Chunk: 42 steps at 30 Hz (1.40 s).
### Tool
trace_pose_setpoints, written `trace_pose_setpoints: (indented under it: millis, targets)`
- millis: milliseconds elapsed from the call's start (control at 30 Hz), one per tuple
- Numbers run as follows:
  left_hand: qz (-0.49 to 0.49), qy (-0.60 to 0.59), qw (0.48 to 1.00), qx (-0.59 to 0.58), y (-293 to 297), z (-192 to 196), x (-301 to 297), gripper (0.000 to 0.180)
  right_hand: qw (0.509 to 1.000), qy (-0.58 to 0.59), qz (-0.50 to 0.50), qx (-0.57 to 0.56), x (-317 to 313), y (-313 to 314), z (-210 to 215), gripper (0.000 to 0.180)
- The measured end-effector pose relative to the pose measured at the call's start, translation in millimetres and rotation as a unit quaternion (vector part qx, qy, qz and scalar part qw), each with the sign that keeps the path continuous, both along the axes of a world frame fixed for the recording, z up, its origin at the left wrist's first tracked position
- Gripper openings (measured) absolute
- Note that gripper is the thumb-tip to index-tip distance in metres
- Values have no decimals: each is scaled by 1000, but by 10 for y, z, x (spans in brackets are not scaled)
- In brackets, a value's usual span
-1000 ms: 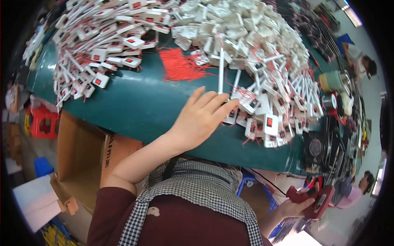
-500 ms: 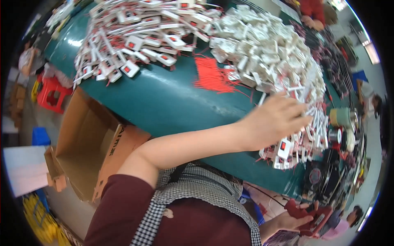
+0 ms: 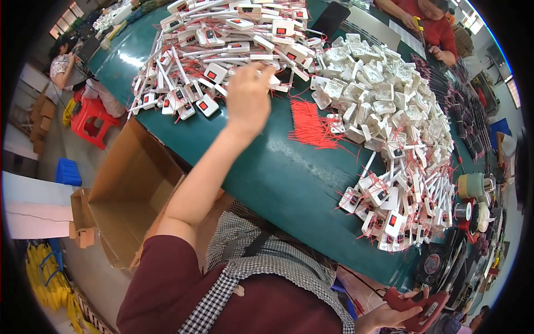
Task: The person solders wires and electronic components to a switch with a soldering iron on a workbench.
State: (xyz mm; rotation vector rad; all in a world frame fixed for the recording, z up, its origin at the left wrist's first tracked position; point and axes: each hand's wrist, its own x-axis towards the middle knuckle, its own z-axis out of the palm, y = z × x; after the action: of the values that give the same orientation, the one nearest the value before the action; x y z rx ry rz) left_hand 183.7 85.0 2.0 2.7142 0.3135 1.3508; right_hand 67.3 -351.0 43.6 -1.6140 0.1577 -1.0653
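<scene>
Swung leftward since half a second ago, when it hung over the near-right pile, your left hand now reaches to the edge of the far-left heap. Under everything spreads the green desk, an open carton beside it. White switch boxes crowd that heap; plastic covers mound farther right, above a smaller wired pile. Your right hand grips a red handheld tool off the desk's edge. Red wires lie mid-desk. Your left fingers curl narrowly, their hold impossible to tell. Handling boxes at the heap seems the current step; the next move calls for keeping fingers clear of loose leads.
</scene>
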Motion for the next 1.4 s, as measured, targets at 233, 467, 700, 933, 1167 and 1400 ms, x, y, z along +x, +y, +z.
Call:
trace_pose_setpoints:
  millis: [233,467,700,933,1167,1400]
  targets:
    - [43,66,997,-12,756,-7,118,29,1000,10,15,16,-11,47,-18,45]
    - [-55,5,998,15,880,93,16,18,999,9,27,33,-72,81,16,41]
    - [-207,39,973,91,431,73,-493,31,999,15,12,48,-12,-35,-16,44]
    - [-400,238,885,16,-569,-256,-1151,23,998,57,8,30,2,38,14,56]
    - [-389,208,874,-205,-886,-213,-1455,23,999,36,26,-6,-115,157,-108,57]
    - [-378,144,883,-240,-1105,-365,-1586,19,976,-8,216,20,-280,299,-335,45]
